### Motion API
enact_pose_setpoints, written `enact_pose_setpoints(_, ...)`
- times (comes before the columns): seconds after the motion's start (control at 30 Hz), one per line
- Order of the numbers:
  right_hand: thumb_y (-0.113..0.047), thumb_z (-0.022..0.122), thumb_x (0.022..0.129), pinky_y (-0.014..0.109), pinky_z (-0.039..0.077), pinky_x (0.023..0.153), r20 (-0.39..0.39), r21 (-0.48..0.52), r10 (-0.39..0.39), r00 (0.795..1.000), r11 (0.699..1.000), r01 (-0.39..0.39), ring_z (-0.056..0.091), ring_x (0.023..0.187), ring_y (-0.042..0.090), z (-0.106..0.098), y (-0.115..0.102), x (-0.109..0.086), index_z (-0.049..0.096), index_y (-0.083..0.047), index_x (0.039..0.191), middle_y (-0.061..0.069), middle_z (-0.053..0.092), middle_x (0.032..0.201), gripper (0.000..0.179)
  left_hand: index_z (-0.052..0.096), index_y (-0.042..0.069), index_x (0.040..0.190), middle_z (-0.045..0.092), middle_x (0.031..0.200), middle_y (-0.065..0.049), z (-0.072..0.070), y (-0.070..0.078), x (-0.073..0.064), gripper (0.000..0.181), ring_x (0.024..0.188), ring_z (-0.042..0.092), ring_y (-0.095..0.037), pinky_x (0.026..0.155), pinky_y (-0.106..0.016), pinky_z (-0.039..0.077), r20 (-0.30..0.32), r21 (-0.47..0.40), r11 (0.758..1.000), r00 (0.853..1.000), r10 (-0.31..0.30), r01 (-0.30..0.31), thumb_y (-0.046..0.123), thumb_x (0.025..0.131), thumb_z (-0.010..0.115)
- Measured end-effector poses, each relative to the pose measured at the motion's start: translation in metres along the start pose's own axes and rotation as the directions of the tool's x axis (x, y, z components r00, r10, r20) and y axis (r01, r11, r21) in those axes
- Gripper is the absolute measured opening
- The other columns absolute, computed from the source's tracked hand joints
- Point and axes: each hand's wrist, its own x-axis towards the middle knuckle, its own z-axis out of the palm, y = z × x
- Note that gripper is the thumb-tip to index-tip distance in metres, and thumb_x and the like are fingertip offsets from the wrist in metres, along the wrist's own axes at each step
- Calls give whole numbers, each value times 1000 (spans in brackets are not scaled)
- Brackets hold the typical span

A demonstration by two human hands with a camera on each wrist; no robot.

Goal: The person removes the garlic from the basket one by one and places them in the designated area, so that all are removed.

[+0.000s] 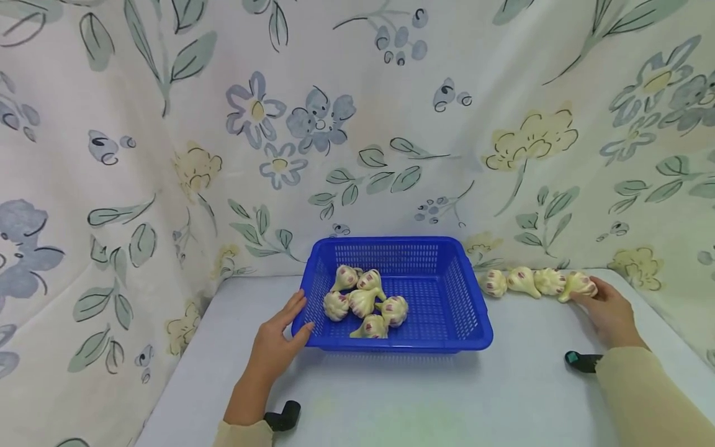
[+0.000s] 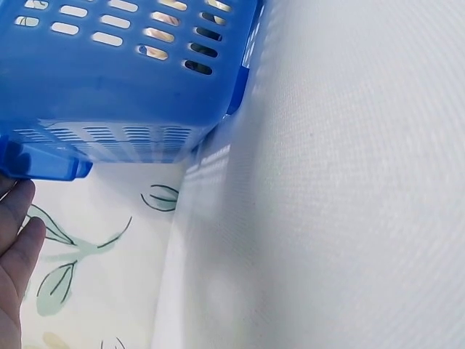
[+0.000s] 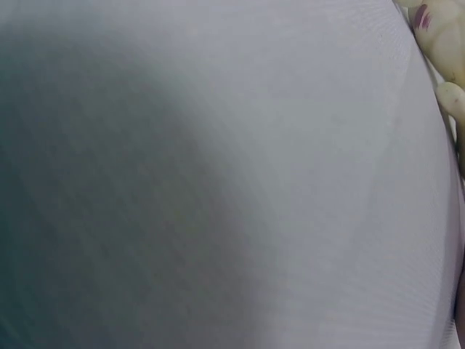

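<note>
A blue plastic basket (image 1: 447,343) stands on the table with several garlic bulbs (image 1: 362,302) bunched in its left half. At its left front corner, my left hand (image 1: 275,343) rests on the rim with fingers extended and the thumb over the edge. In the left wrist view, those fingers (image 2: 16,211) touch the lip of the basket (image 2: 109,87). To the right of the basket is a row of several garlic bulbs (image 1: 522,281). My right hand (image 1: 610,315) pinches the rightmost garlic bulb (image 1: 580,285). The right wrist view shows only part of a bulb (image 3: 442,43) at its edge.
The white table (image 1: 519,397) meets a flower-patterned cloth (image 1: 368,124) hanging behind it and at the sides. Black wrist devices show beside the left wrist (image 1: 283,416) and the right wrist (image 1: 582,361).
</note>
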Motion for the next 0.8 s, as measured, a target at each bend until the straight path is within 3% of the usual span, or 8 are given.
enact_pose_setpoints(0.53, -53, 63, 91, 57, 23, 117, 43, 22, -16, 999, 1000, 15, 12, 150, 42, 4, -11, 6, 8, -14, 159, 15, 3, 165, 96, 52, 14, 144, 42, 154, 4, -6, -2, -1, 56, 139, 45, -24, 106, -45, 42, -29, 7, 1000, 1000, 10, -10, 28, 92, 69)
enact_pose_setpoints(0.8, -61, 63, 87, 54, 19, 119, 72, 63, 11, 997, 998, -16, 8, 151, 37, -7, 0, 1, 3, -18, 159, 13, 0, 166, 103, 53, 12, 143, 44, 153, 5, -1, -5, 0, 55, 139, 45, -21, 106, -42, 42, -18, -10, 999, 999, 36, -37, 25, 92, 70)
